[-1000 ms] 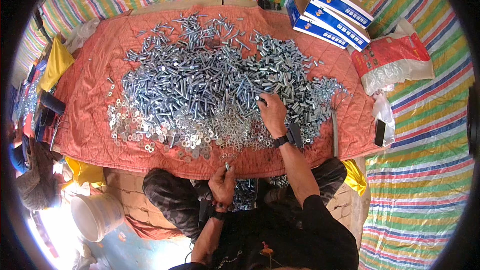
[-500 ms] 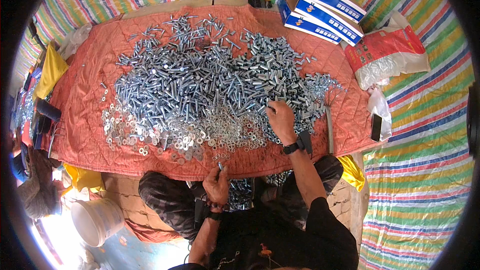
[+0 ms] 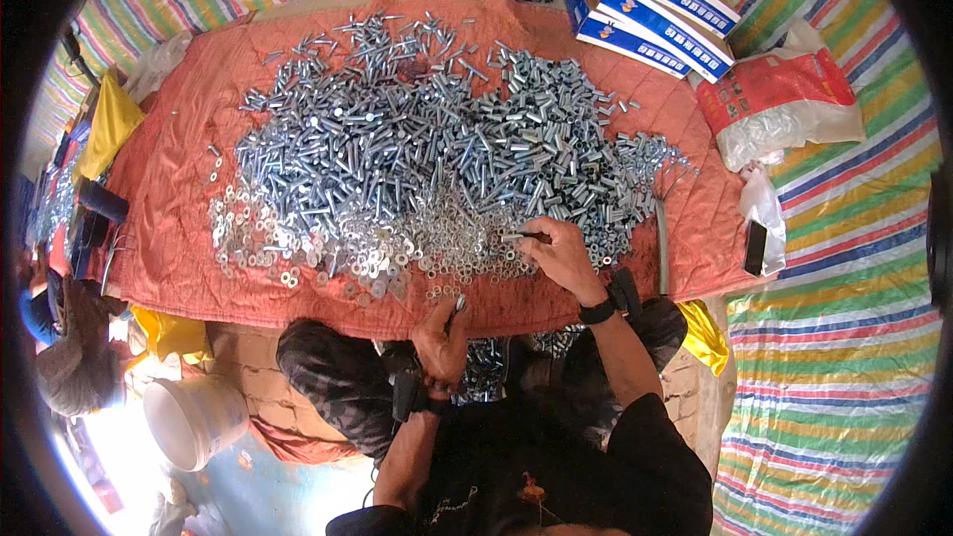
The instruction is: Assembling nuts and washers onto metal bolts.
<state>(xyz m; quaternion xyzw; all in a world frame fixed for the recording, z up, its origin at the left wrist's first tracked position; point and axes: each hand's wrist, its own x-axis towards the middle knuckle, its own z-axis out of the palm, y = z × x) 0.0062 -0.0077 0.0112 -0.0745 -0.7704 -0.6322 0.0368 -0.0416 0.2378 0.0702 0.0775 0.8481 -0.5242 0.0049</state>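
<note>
Close to the near edge of the red quilted cloth, my left hand is closed around a small shiny bolt, whose tip sticks up past the fingers. My right hand pinches a small metal piece over the near right part of the pile; its exact kind is hard to make out. A wide heap of bolts covers the middle of the cloth. Short metal sleeves lie on its right side. Flat washers spread along the near left, and small ring washers lie between my hands.
Blue and white boxes are stacked at the far right. Beside them lies a red and clear plastic bag, with a phone nearer to me. A metal bar rests right of the heap. A white bucket stands at lower left.
My right hand has come toward me and slightly left, from the sleeves to the small washers. My left hand has risen a little toward the cloth, still holding the bolt.
</note>
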